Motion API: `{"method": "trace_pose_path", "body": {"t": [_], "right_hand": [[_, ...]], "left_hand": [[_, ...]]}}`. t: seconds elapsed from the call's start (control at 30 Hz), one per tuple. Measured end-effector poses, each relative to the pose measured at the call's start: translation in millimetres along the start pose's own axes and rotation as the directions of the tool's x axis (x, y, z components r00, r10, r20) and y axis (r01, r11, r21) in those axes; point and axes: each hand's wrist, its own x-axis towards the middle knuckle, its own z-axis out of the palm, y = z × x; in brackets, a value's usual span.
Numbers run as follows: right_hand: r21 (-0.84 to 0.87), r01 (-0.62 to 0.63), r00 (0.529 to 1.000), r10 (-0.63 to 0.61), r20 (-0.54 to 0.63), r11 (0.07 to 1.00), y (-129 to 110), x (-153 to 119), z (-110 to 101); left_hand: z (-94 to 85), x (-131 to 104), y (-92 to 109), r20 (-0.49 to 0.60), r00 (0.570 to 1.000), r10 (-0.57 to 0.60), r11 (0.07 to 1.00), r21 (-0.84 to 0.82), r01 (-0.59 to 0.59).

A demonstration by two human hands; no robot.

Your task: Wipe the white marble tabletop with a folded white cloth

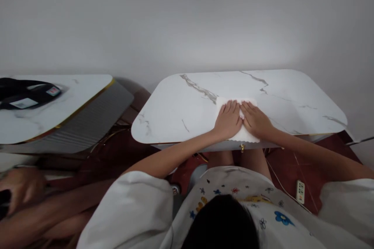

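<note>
A white cloth or paper sheet (244, 135) lies flat near the front edge of a white marble-patterned table (175, 109). My left hand (229, 120) rests palm down on its left part, fingers stretched forward. Beside it, my right hand (254, 120) presses flat on the right part, fingers extended toward the back left. The two hands nearly meet at the middle of the sheet, and both cover much of it.
Another marble-patterned table (84, 85) stands at the left with a black strapped item (32, 95) on it. Another person's hand (23, 186) shows at the lower left. A power strip (300, 192) lies on the red floor. A wall rises behind.
</note>
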Motion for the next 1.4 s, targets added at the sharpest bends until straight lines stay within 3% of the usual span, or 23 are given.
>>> {"method": "trace_pose_path", "body": {"t": [0.1,0.23,0.43,0.63,0.73,0.83,0.93,1.07,1.17,1.27,1.4], "right_hand": [[-0.017,-0.039,0.999,0.039,0.017,0.999,32.0,2.8,-1.2],[-0.035,-0.044,0.997,0.046,0.062,0.998,70.4,39.0,6.8],[-0.021,0.004,0.999,-0.003,0.05,1.0,104.8,123.1,36.7],[-0.002,0.031,0.999,-0.031,0.008,1.0,116.9,200.9,63.9],[0.003,0.02,1.0,-0.02,0.013,1.0,123.7,225.5,68.2],[0.008,0.006,0.999,-0.006,0.047,1.0,139.1,236.0,68.1],[-0.004,-0.015,0.998,0.015,0.058,1.0,159.8,231.9,66.6],[-0.016,-0.06,0.998,0.06,0.026,0.998,176.9,207.4,62.2],[-0.003,-0.068,0.998,0.068,0.005,0.998,171.5,179.9,55.5],[-0.002,-0.082,0.997,0.082,0.001,0.997,149.8,148.0,46.3],[-0.019,-0.107,0.994,0.107,0.007,0.994,103.6,103.5,31.5]], "left_hand": [[5.2,28.1,9.3,-0.023,0.999,0.029,0.999,-0.023,-0.03],[15.1,75.7,0.4,-0.095,0.995,0.031,0.999,-0.022,-0.033],[23.1,138.5,-47.9,-0.179,0.984,-0.017,1.0,-0.004,0.016],[25.5,188.5,-106.7,-0.167,0.984,-0.064,0.997,0.027,0.069],[27.9,210.1,-124.4,-0.181,0.982,-0.054,0.997,0.048,0.064],[30.7,230.1,-126.2,-0.195,0.98,-0.038,0.997,0.056,0.05],[33.4,245.1,-113.4,-0.199,0.98,-0.029,0.997,0.058,0.042],[35.2,246.4,-87.5,-0.194,0.981,0.021,0.998,0.058,-0.01],[34.1,228.5,-69.5,-0.168,0.984,0.053,0.998,0.041,-0.047],[30.2,196.0,-54.5,-0.153,0.986,0.07,0.997,0.024,-0.067],[21.4,140.9,-39.4,-0.125,0.99,0.058,0.998,-0.01,-0.06]]}}
